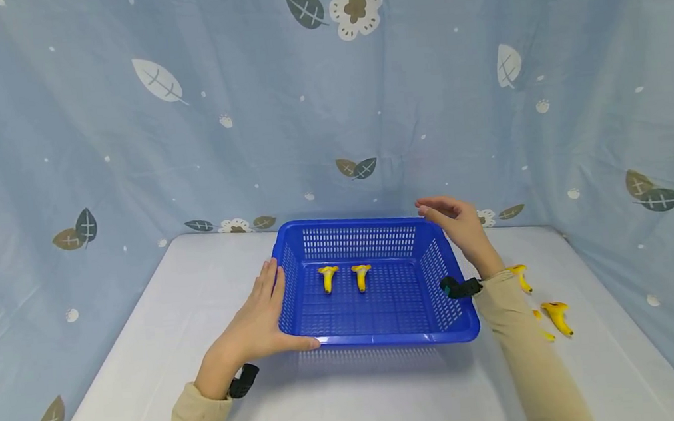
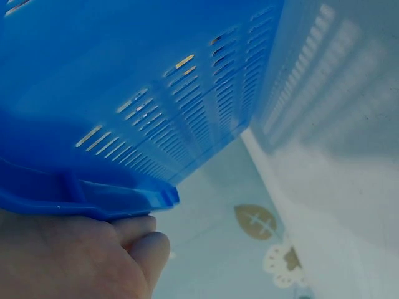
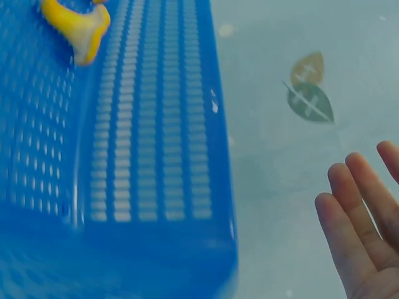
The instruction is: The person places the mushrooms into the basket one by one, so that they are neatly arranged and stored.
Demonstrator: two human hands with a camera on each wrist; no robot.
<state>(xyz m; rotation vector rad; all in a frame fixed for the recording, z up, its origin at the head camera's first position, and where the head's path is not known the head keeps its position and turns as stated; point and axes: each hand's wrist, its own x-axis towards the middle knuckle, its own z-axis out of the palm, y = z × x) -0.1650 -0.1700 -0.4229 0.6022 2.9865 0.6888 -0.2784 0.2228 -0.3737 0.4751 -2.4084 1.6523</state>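
A blue plastic basket with slotted walls stands on the white table. Inside it lie two yellow trumpet-shaped mushrooms, side by side towards the left. My left hand rests at the basket's front left corner, fingers straight along the left rim and thumb stretched along the front rim. From the left wrist view, that hand touches the rim from outside. My right hand hovers by the back right corner with nothing in it. Its fingers are extended, apart from the rim in the right wrist view.
More yellow mushrooms lie on the table right of the basket, some partly hidden by my right sleeve. A blue curtain with leaves and flowers hangs behind the white table.
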